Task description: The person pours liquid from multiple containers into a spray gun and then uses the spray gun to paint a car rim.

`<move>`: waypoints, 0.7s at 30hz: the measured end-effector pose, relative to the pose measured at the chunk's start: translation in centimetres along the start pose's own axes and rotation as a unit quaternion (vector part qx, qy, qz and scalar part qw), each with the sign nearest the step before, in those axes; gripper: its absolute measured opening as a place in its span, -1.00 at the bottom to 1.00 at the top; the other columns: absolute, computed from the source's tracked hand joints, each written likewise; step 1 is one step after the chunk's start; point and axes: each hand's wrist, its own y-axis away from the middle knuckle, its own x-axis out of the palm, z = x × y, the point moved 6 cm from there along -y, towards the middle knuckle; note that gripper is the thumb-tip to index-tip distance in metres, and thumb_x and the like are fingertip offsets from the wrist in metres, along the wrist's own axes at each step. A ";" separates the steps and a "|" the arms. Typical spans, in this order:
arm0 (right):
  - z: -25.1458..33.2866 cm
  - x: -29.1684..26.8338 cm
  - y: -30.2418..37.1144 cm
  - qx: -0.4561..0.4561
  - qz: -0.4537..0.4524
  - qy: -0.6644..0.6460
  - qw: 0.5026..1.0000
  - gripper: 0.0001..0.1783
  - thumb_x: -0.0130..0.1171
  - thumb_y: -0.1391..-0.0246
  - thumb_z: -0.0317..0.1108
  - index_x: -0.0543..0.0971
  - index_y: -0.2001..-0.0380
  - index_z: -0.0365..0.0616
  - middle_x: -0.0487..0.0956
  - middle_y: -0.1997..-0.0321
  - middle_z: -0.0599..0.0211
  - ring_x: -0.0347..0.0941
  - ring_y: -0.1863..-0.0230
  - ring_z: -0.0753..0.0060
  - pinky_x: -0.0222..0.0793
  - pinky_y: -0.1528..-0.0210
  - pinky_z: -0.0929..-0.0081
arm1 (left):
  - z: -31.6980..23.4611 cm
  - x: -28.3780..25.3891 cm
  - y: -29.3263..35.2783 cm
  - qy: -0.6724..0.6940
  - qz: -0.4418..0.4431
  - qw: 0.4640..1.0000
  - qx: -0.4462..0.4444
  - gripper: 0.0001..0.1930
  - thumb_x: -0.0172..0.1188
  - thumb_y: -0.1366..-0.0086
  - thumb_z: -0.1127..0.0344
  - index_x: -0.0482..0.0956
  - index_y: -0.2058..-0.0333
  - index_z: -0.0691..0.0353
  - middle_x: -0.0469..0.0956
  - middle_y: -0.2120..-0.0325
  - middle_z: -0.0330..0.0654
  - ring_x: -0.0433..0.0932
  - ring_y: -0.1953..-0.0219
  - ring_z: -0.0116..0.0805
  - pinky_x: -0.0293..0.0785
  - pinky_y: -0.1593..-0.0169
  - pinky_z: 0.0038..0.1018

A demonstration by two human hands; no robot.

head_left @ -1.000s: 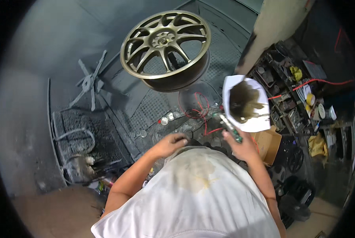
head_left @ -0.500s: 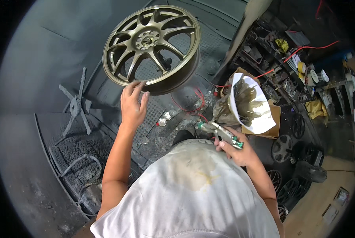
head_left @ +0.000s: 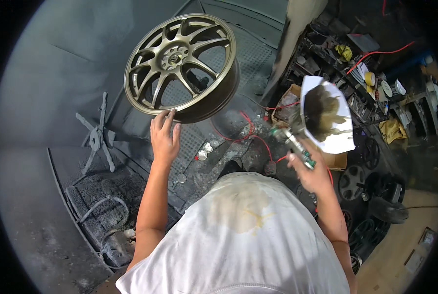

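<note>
A bronze-coloured alloy wheel rim (head_left: pixel 177 78) with several split spokes hangs or stands tilted ahead of me, to the left. My left hand (head_left: pixel 165 139) is at its lower edge, fingers stretched up and apart, fingertips at the lip; whether they press on it I cannot tell. In my right hand (head_left: pixel 313 171) is a spray gun (head_left: pixel 297 147) with green-ringed fittings, its front pointing up and left. Just beyond the gun is a white, cone-like sheet or cup (head_left: pixel 343 132) smeared with dark gold paint; how it joins the gun is hidden.
A red air hose (head_left: pixel 263 142) coils over the littered floor, near small round tins (head_left: pixel 202 155). On the left stands a grey-coated star-shaped stand (head_left: pixel 96 138). Cluttered shelves (head_left: pixel 321 59) and a cardboard box (head_left: pixel 336 159) are on the right, with several dark wheels (head_left: pixel 352 182) below.
My right hand has moved right with the spray gun, and the paint-smeared white piece has shifted right and turned. My left hand stays at the rim's lower edge.
</note>
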 end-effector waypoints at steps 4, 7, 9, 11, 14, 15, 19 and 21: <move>1.5 2.3 1.9 -0.015 0.131 -0.100 0.986 -0.47 0.21 -0.26 -0.33 0.44 -0.25 -0.24 0.63 0.18 0.37 0.56 0.26 0.60 0.46 0.23 0.59 | -0.2 -0.1 -0.2 -0.007 0.009 1.000 -0.003 -0.55 0.14 -0.34 0.36 0.53 -0.20 0.22 0.47 -0.13 0.05 0.42 -0.20 0.07 0.28 -0.31 -0.16; 2.3 1.2 1.8 -0.082 0.108 -0.037 0.990 -0.52 0.24 -0.26 -0.31 0.50 -0.20 -0.24 0.63 0.15 0.35 0.55 0.19 0.58 0.45 0.06 0.55 | 0.8 0.0 0.1 0.014 0.019 1.000 -0.008 -0.52 0.15 -0.31 0.37 0.52 -0.22 0.14 0.47 -0.14 -0.01 0.40 -0.24 0.05 0.17 -0.40 -0.02; 3.5 -1.7 1.5 -0.237 -0.053 0.115 0.963 -0.59 0.26 -0.27 -0.27 0.57 -0.10 -0.25 0.64 0.10 0.34 0.54 0.13 0.56 0.42 -0.04 0.53 | 1.4 0.0 0.3 0.018 0.021 1.000 -0.005 -0.53 0.15 -0.31 0.37 0.52 -0.22 0.14 0.47 -0.14 -0.01 0.40 -0.23 0.06 0.17 -0.40 -0.02; 1.9 -3.9 0.4 -0.146 -0.083 0.060 0.984 -0.68 0.33 -0.20 -0.27 0.65 0.04 -0.20 0.67 0.05 0.16 0.58 0.04 0.23 0.43 -0.09 0.27 | 2.1 -0.2 0.4 0.016 0.021 1.000 0.002 -0.56 0.14 -0.32 0.38 0.55 -0.19 0.15 0.48 -0.14 -0.01 0.42 -0.22 0.07 0.22 -0.39 -0.08; 0.9 -4.9 -0.4 -0.064 -0.102 -0.024 0.992 -0.68 0.31 -0.23 -0.25 0.65 0.05 -0.24 0.67 0.11 0.17 0.57 0.11 0.30 0.44 -0.03 0.31 | 3.8 -0.5 0.8 0.035 0.006 0.999 -0.006 -0.59 0.13 -0.34 0.37 0.57 -0.17 0.15 0.48 -0.14 0.00 0.42 -0.23 0.04 0.26 -0.36 -0.14; 1.7 -4.9 -0.4 -0.079 -0.089 -0.001 0.993 -0.61 0.26 -0.26 -0.26 0.57 -0.05 -0.28 0.63 0.15 0.29 0.54 0.17 0.45 0.45 0.06 0.45 | 4.4 -0.5 0.7 0.023 0.005 1.000 0.000 -0.62 0.11 -0.37 0.36 0.59 -0.14 0.16 0.48 -0.14 0.01 0.42 -0.22 0.03 0.30 -0.32 -0.18; 2.4 -2.2 1.1 0.006 0.041 -0.074 0.996 -0.48 0.23 -0.27 -0.30 0.45 -0.21 -0.33 0.59 0.21 0.40 0.50 0.26 0.61 0.44 0.18 0.60 | 7.3 -1.0 0.0 0.023 0.012 1.000 -0.003 -0.67 0.08 -0.40 0.32 0.60 -0.08 0.21 0.49 -0.12 0.01 0.43 -0.20 0.05 0.31 -0.30 -0.16; 3.1 -0.9 2.0 -0.054 0.122 -0.121 0.984 -0.44 0.24 -0.27 -0.28 0.44 -0.25 -0.31 0.61 0.19 0.34 0.52 0.23 0.58 0.45 0.14 0.55 | 9.1 -1.1 -0.7 0.020 0.019 1.000 0.006 -0.68 0.06 -0.41 0.31 0.59 -0.07 0.21 0.49 -0.12 0.02 0.43 -0.21 0.05 0.31 -0.30 -0.17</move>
